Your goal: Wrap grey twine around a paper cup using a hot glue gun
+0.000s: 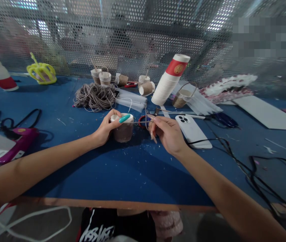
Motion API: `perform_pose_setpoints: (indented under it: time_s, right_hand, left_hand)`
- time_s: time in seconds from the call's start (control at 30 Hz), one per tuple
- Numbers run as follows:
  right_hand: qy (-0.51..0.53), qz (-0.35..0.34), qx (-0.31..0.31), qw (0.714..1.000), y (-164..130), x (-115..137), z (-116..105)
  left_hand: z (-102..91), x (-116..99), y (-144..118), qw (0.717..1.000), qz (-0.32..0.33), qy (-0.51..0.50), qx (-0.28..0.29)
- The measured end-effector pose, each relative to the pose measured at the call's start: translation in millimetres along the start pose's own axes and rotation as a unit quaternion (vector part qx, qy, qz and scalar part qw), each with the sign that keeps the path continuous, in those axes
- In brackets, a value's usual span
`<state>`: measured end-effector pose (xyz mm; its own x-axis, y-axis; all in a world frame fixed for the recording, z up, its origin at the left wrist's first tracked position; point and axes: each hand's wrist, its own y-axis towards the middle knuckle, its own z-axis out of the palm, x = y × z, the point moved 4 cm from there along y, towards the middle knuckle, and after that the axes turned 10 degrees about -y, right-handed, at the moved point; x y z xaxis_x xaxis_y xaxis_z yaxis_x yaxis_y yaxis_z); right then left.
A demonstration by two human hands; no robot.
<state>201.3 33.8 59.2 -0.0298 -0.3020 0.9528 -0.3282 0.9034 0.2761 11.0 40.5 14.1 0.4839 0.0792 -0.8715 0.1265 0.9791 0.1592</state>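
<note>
My left hand (pixel 110 124) is closed around a small paper cup (pixel 123 133) wrapped in grey-brown cord, its thumb over the white rim. A length of the same cord (pixel 139 122) runs taut from the cup to my right hand (pixel 165 131), where thumb and fingers pinch it. Behind the cord, partly hidden by it and my fingers, are the blue and red handles of scissors (pixel 143 121). Close to my right hand lies a white phone (pixel 193 131). A bundle of grey cord (pixel 95 97) rests beyond my left hand.
Several cord-wrapped cups (pixel 105 78) stand or lie at the back, beside a leaning stack of paper cups (pixel 167 84). A small basket cup (pixel 183 96) with a handle stands right of it. Black cables (pixel 230 151) cross the right side; a purple box (pixel 14 144) lies left.
</note>
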Motion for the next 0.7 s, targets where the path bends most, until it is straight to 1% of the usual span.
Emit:
perform_pose_setpoints:
  time_s: [0.2,0.4,0.47,0.57,0.63,0.7]
  right_hand:
    - [-0.012,0.008,0.006,1.000,-0.3,-2.5,1.6]
    - [-0.031,0.017,-0.005,0.999,1.0,-3.8,2.4]
    - [-0.039,0.016,-0.010,0.999,1.7,-4.8,2.7]
    - [-0.045,0.014,-0.009,0.999,2.4,-5.8,3.9]
    - [-0.046,0.013,-0.005,0.999,2.3,-5.6,4.9]
    - [-0.051,0.011,-0.002,0.999,1.9,-5.0,5.8]
  left_hand:
    - [-0.1,-0.9,0.1,1.000,0.000,-0.009,-0.016]
    - [-1.1,0.2,2.0,1.000,0.012,-0.014,0.002]
    - [-1.3,1.5,1.9,1.000,-0.002,-0.009,0.006]
    - [-1.2,2.7,0.7,0.999,-0.033,-0.008,-0.005]
    - [-0.8,2.1,0.0,0.999,-0.040,-0.013,-0.012]
    - [0.5,1.4,0.2,0.999,-0.042,-0.018,-0.002]
